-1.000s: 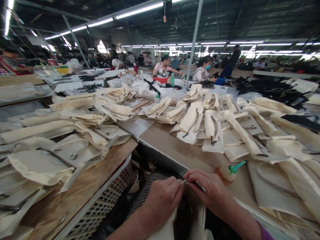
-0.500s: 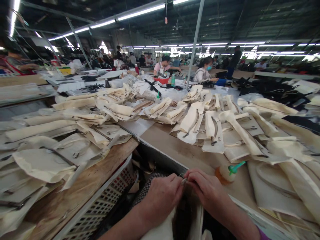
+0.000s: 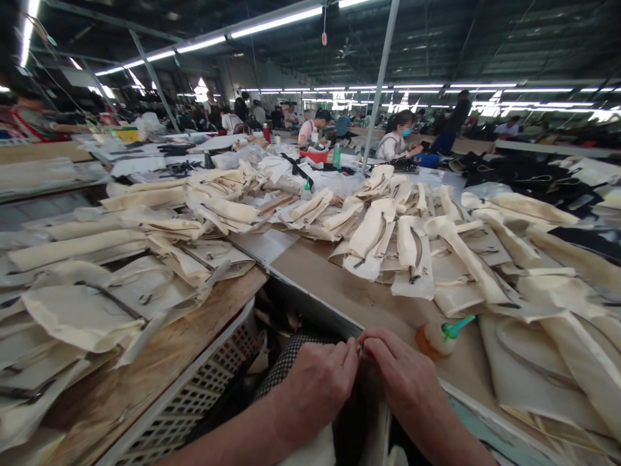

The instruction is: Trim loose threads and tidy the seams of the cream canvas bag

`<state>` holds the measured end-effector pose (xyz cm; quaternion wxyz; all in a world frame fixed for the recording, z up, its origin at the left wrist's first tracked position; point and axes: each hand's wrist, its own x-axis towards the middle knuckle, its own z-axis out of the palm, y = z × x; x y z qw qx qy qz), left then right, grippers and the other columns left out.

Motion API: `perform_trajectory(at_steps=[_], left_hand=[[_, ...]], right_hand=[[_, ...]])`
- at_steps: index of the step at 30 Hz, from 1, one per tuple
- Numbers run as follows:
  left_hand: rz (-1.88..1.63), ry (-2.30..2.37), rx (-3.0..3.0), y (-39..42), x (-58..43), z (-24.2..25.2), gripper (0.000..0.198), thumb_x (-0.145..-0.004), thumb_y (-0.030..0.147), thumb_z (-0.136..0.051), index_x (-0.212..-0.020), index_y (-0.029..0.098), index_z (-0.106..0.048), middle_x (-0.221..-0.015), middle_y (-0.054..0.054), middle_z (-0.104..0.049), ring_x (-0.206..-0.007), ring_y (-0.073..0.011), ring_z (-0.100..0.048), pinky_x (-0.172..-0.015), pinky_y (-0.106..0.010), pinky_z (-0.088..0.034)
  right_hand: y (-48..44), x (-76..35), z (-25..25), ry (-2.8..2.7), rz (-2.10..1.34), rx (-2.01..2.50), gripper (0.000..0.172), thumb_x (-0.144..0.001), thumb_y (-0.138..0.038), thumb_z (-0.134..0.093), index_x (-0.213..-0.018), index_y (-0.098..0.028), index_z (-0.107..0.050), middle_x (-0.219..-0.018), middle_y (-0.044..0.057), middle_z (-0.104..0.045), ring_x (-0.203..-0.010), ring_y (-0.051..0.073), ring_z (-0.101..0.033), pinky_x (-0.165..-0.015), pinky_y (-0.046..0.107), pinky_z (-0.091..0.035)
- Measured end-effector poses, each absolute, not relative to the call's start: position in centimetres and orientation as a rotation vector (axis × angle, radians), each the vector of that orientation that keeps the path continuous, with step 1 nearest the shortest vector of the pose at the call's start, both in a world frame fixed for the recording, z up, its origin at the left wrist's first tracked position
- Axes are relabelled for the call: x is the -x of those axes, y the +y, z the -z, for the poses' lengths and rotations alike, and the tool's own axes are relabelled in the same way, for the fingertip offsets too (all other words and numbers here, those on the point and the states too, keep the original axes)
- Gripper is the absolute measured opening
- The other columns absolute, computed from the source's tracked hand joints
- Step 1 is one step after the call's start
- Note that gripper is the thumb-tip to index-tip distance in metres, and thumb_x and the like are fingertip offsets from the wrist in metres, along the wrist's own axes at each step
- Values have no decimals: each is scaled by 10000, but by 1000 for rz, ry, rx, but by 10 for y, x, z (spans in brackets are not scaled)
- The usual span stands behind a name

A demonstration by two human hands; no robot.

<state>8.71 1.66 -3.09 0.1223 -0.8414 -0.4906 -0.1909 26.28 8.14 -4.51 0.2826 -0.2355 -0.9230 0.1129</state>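
1. A long factory workbench (image 3: 330,291) carries cream canvas pieces with zippers (image 3: 412,252), seemingly spread within easy reach.
2. The left hand (image 3: 317,395) and right hand (image 3: 405,375) pinch a small metal piece (image 3: 359,348) between them, close together, above hanging cream fabric (image 3: 313,450).

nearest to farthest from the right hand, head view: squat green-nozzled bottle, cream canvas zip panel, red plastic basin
From the right hand:
1. Squat translucent green-nozzled bottle, just ahead to the right
2. Cream canvas zip panel, farther ahead in the pile
3. Red plastic basin, far down the table, left of the hand
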Motion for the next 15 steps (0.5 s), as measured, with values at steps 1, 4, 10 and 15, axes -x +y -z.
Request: perform_trajectory(at_steps=[1, 4, 10, 15], left_hand=[[559, -1434, 2479, 17, -86, 32, 166, -940, 52, -414, -1032, 66, -551, -746, -42, -660, -598, -203, -646, -488, -310, -488], [585, -1453, 2538, 18, -82, 36, 136, -958, 88, -422, -981, 105, -554, -751, -33, -659, -608, -200, -641, -504, -302, -467], [759, -1525, 2569, 21, -76, 43, 219, -979, 146, -415, -846, 149, -588, -681, -9, -637, -560, -166, -597, -492, -287, -355], [941, -1929, 2661, 19, -74, 31, 163, -953, 194, -539, -841, 169, -654, -762, 12, -675, -687, -132, -636, -597, -233, -399]], right_hand=[[82, -262, 46, -2467, -292, 626, 238, -987, -57, -323, -1091, -199, -483, -1053, 103, -613, -921, 244, -635, -743, 357, -537], [84, -261, 48, -2446, -322, 595, 224, -978, -47, -332, -1060, -194, -480, -1008, 96, -614, -899, 244, -626, -731, 354, -523], [85, -259, 51, -2385, -506, 625, 213, -960, -70, -326, -1001, -223, -470, -924, 49, -601, -815, 210, -604, -688, 316, -473], [83, -260, 51, -2372, -705, 795, 137, -967, -169, -349, -920, -242, -454, -852, 22, -628, -735, 206, -617, -600, 303, -416]])
